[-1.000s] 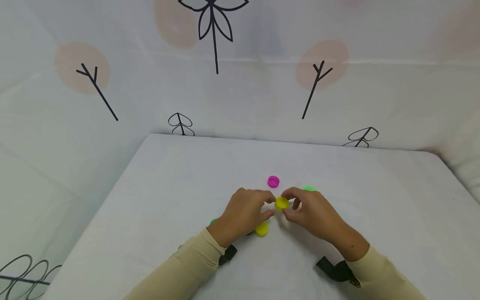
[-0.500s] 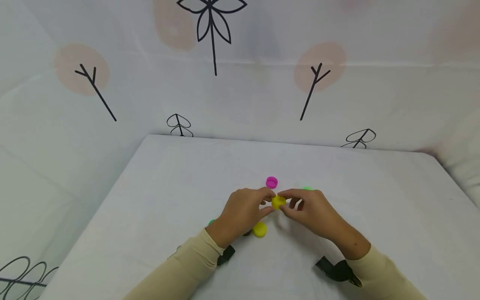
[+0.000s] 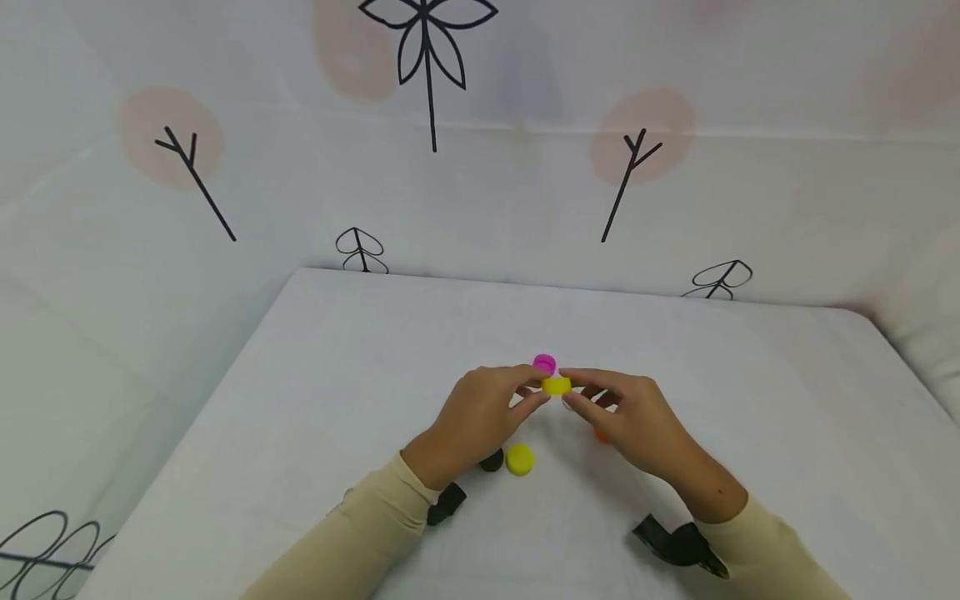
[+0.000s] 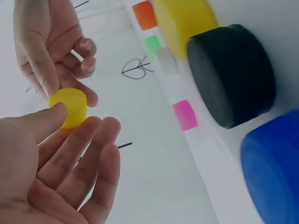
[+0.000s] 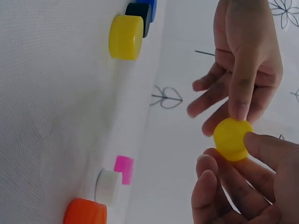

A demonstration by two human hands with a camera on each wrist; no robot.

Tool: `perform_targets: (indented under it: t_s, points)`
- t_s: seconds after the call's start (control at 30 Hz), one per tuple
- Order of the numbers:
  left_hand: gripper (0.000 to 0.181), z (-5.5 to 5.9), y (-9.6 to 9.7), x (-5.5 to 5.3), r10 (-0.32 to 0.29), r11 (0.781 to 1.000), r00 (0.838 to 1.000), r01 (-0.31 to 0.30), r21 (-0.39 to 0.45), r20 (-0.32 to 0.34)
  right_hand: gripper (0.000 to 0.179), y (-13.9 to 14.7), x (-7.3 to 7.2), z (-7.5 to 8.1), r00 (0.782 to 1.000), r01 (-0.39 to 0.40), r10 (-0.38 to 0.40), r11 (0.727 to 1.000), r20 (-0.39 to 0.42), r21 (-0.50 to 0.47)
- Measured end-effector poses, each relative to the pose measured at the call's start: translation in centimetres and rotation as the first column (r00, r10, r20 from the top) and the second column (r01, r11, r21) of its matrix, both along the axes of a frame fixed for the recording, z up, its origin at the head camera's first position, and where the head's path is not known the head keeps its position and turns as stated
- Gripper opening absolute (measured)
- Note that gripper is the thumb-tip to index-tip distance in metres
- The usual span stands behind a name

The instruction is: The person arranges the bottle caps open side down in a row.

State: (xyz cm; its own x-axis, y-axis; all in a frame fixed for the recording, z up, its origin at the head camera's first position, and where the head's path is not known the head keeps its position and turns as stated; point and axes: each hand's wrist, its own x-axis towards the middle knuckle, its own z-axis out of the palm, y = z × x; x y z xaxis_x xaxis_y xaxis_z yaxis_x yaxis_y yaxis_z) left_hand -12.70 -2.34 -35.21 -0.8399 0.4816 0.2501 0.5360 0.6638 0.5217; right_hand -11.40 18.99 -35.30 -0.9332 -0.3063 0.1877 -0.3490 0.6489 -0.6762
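A yellow bottle cap [image 3: 557, 386] is held up between both hands, side-on in the head view. My left hand [image 3: 480, 412] pinches its left edge between thumb and fingers. From the other side my right hand [image 3: 633, 412] pinches the right edge. The left wrist view shows the same yellow cap [image 4: 70, 108] with a thumb pressed on its face and the other hand's fingertips at its rim. In the right wrist view its round face [image 5: 231, 139] is turned to the camera. Just behind the hands lies a magenta cap [image 3: 544, 363].
On the white table [image 3: 405, 333] below the hands lie a second yellow cap [image 3: 520, 459] and a black cap [image 3: 492, 460]. An orange cap [image 3: 602, 435] peeks out under the right hand. A blue cap [image 4: 271, 168] and a white cap [image 5: 108, 186] show in the wrist views.
Both hands have risen slightly with the yellow cap, which has turned from its hollow side to edge-on. The orange cap has come into sight; the green ones are now hidden in the head view.
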Motion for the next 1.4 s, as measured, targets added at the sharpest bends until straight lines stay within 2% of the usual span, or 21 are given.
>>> perform_targets:
  t_s: [0.17, 0.33, 0.63, 0.8, 1.07, 1.27, 1.4]
  points:
    - [0.035, 0.3, -0.35, -0.06, -0.017, 0.995, 0.999, 0.013, 0.094, 0.044, 0.032, -0.2, -0.25, -0.22, 1.0, -0.011, 0.009, 0.998, -0.023, -0.068]
    - [0.036, 0.12, -0.38, -0.16, -0.03, 0.991, 0.998, 0.022, 0.13, 0.054, 0.028, -0.39, -0.22, -0.36, 1.0, 0.005, -0.006, 0.994, -0.008, -0.106]
    - [0.042, 0.06, -0.18, -0.23, -0.062, 0.996, 0.998, 0.061, 0.06, 0.018, 0.03, -0.66, 0.05, -0.46, 0.997, 0.044, -0.033, 0.988, 0.071, -0.151]
    - [0.042, 0.15, -0.15, -0.16, -0.051, 0.998, 0.999, 0.05, 0.038, 0.017, 0.027, -0.77, 0.11, -0.44, 0.996, 0.047, -0.034, 0.987, 0.086, -0.153]
    - [0.043, 0.36, -0.21, -0.3, -0.042, 0.999, 0.999, 0.042, 0.03, 0.0, 0.036, -0.73, -0.11, -0.51, 1.0, 0.006, -0.005, 0.993, 0.007, -0.117]
    - [0.042, 0.41, -0.33, -0.25, -0.042, 0.999, 0.999, 0.041, 0.016, 0.018, 0.034, -0.68, -0.2, -0.53, 1.0, -0.005, 0.002, 0.996, -0.03, -0.09]
    - [0.04, 0.34, -0.37, -0.29, -0.064, 0.998, 0.997, 0.064, 0.014, 0.042, 0.032, -0.5, -0.17, -0.4, 0.997, -0.01, 0.005, 0.998, -0.071, -0.063]
